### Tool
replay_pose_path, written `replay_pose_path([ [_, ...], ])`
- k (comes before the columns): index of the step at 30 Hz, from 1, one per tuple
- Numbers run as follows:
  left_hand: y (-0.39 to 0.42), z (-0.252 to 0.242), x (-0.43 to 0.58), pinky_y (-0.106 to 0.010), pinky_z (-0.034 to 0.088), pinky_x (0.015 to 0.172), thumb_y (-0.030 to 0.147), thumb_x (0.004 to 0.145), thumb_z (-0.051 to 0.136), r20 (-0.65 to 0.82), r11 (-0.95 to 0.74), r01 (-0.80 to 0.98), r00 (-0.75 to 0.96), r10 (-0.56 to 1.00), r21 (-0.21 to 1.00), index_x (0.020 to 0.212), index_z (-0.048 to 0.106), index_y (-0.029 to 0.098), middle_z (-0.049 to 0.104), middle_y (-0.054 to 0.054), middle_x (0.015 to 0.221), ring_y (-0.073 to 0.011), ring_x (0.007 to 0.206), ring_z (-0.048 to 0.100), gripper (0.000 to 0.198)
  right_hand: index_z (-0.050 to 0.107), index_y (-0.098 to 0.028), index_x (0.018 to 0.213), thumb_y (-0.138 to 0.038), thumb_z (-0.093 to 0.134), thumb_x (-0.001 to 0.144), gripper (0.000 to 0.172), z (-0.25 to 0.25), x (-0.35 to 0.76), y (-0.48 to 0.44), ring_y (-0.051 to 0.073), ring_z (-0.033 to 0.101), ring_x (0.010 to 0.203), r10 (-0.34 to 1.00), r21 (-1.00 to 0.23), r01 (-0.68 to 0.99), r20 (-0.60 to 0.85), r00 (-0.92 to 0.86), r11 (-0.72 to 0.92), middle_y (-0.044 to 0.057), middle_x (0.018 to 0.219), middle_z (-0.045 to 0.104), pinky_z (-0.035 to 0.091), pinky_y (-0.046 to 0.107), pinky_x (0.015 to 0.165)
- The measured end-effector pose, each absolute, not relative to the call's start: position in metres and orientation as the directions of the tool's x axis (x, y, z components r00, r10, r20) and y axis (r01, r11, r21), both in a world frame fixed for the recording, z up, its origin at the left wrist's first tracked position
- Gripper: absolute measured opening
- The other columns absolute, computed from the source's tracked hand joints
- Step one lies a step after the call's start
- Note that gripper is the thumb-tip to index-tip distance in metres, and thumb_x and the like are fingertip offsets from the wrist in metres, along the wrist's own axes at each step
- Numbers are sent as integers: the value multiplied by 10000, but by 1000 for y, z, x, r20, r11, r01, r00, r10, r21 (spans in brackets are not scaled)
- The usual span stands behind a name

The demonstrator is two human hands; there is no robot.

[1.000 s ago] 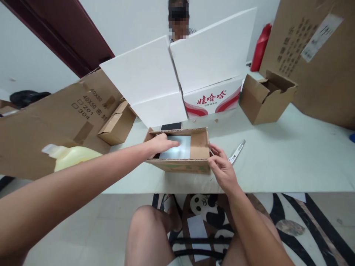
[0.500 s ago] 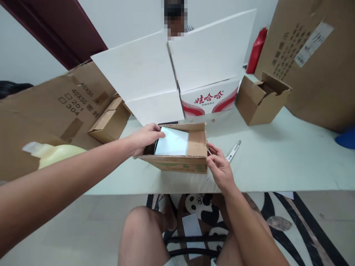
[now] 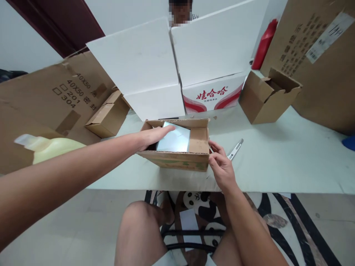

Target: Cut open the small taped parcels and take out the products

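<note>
An open cardboard box (image 3: 177, 162) stands near the front edge of the table. Inside it, toward the left and middle, sits a pale blue box (image 3: 174, 139) with a flat, shiny top. My left hand (image 3: 155, 137) reaches into the cardboard box and is closed on the pale blue box, thumb across its top; the other fingers are hidden down the left side. At the right end of the cardboard box, my right hand (image 3: 221, 162) grips its edge, thumb and fingers pinched there. A silver utility knife (image 3: 235, 149) lies on the table just beyond my right hand.
Behind stands a white carton (image 3: 213, 98) with raised flaps. Small brown boxes stand left (image 3: 108, 114) and right (image 3: 267, 98). A yellow bottle (image 3: 55, 146) is beside my left arm, a red bottle (image 3: 264, 44) at the back right. Another person (image 3: 181, 13) is behind the flaps.
My left hand has gone further into the cardboard box, its thumb now lying further right over the pale blue box. My right hand keeps its hold. The view has shifted slightly.
</note>
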State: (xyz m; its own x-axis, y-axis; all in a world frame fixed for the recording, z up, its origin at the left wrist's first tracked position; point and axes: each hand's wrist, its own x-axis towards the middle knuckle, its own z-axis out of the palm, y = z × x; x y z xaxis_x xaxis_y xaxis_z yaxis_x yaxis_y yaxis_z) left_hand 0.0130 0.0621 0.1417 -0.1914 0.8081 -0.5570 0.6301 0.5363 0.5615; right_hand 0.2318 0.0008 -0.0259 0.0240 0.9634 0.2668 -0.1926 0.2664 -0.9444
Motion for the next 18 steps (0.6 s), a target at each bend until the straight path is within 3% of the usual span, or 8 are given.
replay_pose_path([
  [4,63,144,25,-482,528,962,736,694,598,-511,529,717,-276,814,454,1336,626,289,709,-141,1328,-430,1330,571,783,707,-227,708,-593,688,870,401,-25,233,0,286,514,1376,958,-943,-176,285,6,282,91,1442,547,430,495,1176],
  [9,62,156,42,-618,432,1039,794,624,614,-436,447,864,-319,842,231,1504,455,289,493,-188,1544,-540,1406,419,1027,712,-226,704,-597,685,872,407,-26,231,1,290,527,1367,961,-943,-189,276,12,273,89,1449,544,423,505,1180],
  [14,55,156,37,-637,423,1033,776,502,756,-366,451,814,-320,874,365,1366,565,319,520,-201,1424,-527,1297,497,995,725,-239,720,-596,689,868,388,-25,229,2,297,512,1387,966,-943,-220,258,0,251,82,1447,544,414,521,1191],
  [18,61,157,34,-585,488,987,586,474,853,-323,467,775,-351,879,426,1275,610,316,543,-177,1373,-530,1321,477,880,719,-243,748,-576,673,889,365,-26,230,0,299,481,1421,958,-937,-203,286,17,283,71,1467,516,373,534,1222],
])
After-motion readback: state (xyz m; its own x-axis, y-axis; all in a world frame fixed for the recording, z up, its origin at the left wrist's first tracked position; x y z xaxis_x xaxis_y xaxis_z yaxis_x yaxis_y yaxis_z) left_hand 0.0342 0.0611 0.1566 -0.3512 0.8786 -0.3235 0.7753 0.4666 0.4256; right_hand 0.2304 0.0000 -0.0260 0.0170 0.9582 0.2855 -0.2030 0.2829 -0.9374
